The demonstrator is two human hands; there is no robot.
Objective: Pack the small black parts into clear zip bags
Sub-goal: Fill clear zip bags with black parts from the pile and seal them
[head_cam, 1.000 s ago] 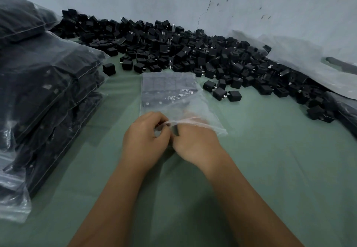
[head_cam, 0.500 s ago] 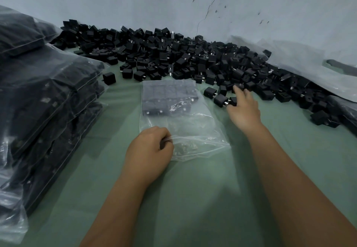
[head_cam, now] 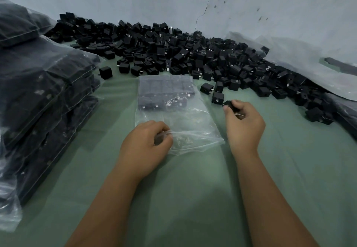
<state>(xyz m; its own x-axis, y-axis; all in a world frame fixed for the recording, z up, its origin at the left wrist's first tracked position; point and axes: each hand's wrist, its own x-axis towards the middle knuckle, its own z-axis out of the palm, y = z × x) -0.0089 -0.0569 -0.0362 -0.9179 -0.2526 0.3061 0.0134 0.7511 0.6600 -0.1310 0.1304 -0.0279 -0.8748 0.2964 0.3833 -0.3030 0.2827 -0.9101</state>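
Right hand (head_cam: 243, 125) has pulled back from the loose pile since half a second ago and now sits just right of the bag mouth; left hand hasn't moved.

Far left: stacked filled bags (head_cam: 44, 99) on the green tabletop (head_cam: 193, 198), well apart from the fingers.

Left hand (head_cam: 144, 148): fingers curled, pinching the near left corner of the clear zip bag (head_cam: 179, 115) at its open mouth. Bag lies flat beyond those fingers, with rows of black parts packed at its far end.

Right hand: fingers curled around a small black part (head_cam: 227, 104), thumb on top, a metal prong showing under the fingertips. Part is off the tabletop, just right of the bag.

Pile of loose black parts (head_cam: 193, 57) runs along the wall beyond both hands; nearest ones sit just past the right fingers.
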